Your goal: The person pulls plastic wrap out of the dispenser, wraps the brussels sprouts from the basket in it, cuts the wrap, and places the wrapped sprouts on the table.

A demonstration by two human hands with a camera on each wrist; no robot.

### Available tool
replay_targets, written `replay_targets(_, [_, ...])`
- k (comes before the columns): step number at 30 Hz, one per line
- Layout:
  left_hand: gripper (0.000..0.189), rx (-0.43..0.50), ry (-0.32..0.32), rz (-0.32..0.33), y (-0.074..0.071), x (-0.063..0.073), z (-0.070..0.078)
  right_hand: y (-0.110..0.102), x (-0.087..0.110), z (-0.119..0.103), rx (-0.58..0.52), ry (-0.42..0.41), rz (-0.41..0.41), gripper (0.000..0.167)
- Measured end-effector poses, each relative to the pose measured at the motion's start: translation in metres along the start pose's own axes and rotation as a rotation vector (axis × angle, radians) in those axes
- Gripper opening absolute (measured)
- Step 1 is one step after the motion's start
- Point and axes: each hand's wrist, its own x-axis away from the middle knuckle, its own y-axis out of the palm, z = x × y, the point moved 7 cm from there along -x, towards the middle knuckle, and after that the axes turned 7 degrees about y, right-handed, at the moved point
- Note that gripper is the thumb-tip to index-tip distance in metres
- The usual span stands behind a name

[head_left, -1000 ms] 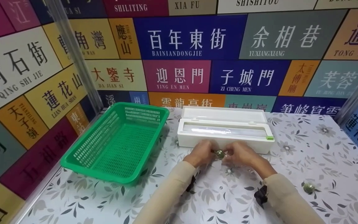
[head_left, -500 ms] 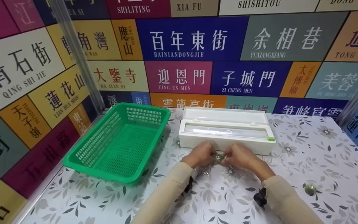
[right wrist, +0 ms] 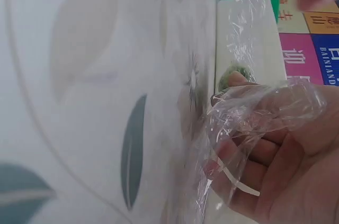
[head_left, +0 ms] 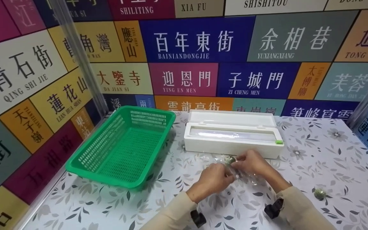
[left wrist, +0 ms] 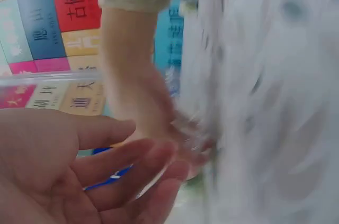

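A small round green ball [head_left: 229, 159], its kind unclear, sits in loose clear plastic film [head_left: 251, 179] in front of the white box. My right hand [head_left: 254, 164] pinches the wrapped ball at its right side. In the right wrist view the film [right wrist: 249, 113] drapes over that hand's fingers, and the ball [right wrist: 235, 75] shows beyond the thumb. My left hand [head_left: 212, 180] is just nearer to me, off the ball. Its fingers are loosely bent around nothing in the left wrist view, where the hand [left wrist: 100, 171] is large.
A white cling film dispenser box [head_left: 232, 145] with its lid raised stands at the back. On the left is a green plastic basket [head_left: 107, 180] with nothing in it. Another green ball [head_left: 320, 193], with a shiny wrapping, lies at the right. Printed panels [head_left: 196, 38] enclose the table.
My left hand has come off the ball and moved back toward me. The right hand stays by the ball, which has shifted slightly right; more loose film now shows.
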Motion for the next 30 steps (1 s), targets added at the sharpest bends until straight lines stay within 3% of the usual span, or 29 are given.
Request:
replay_targets(4, [0.023,0.132,-0.119,-0.012,0.011,0.003,-0.021,0.003,0.007,0.001,-0.100,0.045,-0.015,0.027])
replay_targets(7, [0.036,0.268,-0.150,0.005,0.016,-0.001,-0.034,0.007,0.012,0.002,-0.196,0.072,-0.048,0.032])
replay_targets(10, [0.048,0.416,-0.143,0.050,0.018,-0.007,-0.042,0.011,0.015,0.004,-0.319,0.098,-0.090,0.036])
replay_targets(15, [0.035,0.744,-0.163,0.149,0.021,-0.016,-0.054,0.020,0.022,0.005,-0.518,0.125,-0.199,0.036])
replay_targets(19, [0.027,0.984,-0.177,0.187,0.024,-0.021,-0.060,0.023,0.028,0.001,-0.614,0.071,-0.282,0.038])
replay_targets(22, [0.027,1.083,-0.161,0.175,0.026,-0.025,-0.062,0.020,0.033,0.000,-0.649,0.037,-0.315,0.041])
replay_targets(26, [0.030,1.125,-0.117,0.139,0.025,-0.029,-0.060,0.011,0.038,0.001,-0.675,0.016,-0.308,0.051])
replay_targets(30, [0.033,1.160,-0.114,0.092,0.027,-0.032,-0.060,0.002,0.038,0.004,-0.570,-0.018,-0.216,0.048])
